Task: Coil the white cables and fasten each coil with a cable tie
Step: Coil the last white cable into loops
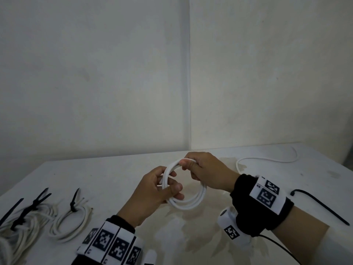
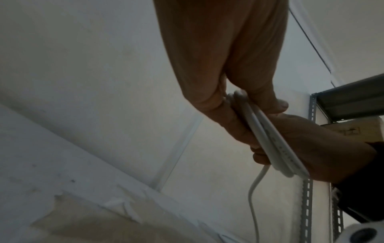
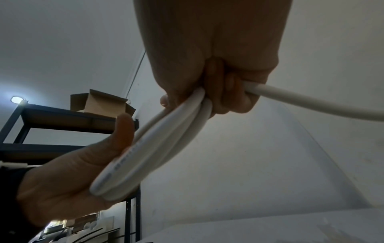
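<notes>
A white cable coil (image 1: pixel 188 202) (image 2: pixel 270 136) (image 3: pixel 158 148) of about three loops hangs above the table between both hands. My left hand (image 1: pixel 162 188) (image 2: pixel 234 105) pinches its lower left side with thumb and fingers. My right hand (image 1: pixel 198 165) (image 3: pixel 220 92) grips the top of the coil. The loose tail of the cable (image 1: pixel 267 159) (image 3: pixel 311 102) runs from the right hand across the table at the back right. A black cable tie (image 1: pixel 321 205) lies on the table at the right, untouched.
At the left of the white table (image 1: pixel 114 178) lie finished white coils (image 1: pixel 70 220), each bound with a black tie (image 1: pixel 75 201), plus a larger bundle (image 1: pixel 21 222). A white wall rises behind the table. A dark metal shelf (image 3: pixel 62 118) with a cardboard box shows in the right wrist view.
</notes>
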### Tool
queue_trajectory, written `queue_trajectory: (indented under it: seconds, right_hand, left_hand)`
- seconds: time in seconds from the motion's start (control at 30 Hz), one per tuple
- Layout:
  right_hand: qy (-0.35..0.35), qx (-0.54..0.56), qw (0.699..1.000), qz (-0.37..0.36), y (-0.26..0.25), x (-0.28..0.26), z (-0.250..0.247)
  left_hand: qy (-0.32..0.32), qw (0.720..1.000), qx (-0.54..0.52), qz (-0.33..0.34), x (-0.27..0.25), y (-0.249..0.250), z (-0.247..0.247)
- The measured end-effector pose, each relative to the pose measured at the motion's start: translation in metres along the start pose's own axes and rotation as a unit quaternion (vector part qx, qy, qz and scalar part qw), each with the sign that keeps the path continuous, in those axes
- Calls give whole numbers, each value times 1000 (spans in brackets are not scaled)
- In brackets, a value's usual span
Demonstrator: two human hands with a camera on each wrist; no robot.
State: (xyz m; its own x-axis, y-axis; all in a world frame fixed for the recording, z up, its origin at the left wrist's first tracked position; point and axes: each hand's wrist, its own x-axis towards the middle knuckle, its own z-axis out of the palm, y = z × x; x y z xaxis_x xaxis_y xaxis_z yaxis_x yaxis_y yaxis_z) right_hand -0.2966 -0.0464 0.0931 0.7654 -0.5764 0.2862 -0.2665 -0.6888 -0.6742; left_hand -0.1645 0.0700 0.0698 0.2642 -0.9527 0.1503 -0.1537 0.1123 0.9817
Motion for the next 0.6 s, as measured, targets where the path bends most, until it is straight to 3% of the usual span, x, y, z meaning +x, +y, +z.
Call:
queue_trajectory:
  seconds: [0.13,0.27,0.37,0.6]
  right_hand:
    - [-20,-63,998,-17,-6,-4,-2]
    - [-73,-117,990,-23,-12,-8,0]
    - [-85,-115,989,-17,-10,-6,-3]
    - [-95,59,994,10,-1,-8,-2]
  left_hand:
    - [-11,999,33,-3,2,8,0]
    - [-48,993,70,-82,9,19,-1]
    - [-56,993,78,-62,8,16,7]
    - [-14,999,25,-30,2,9,11]
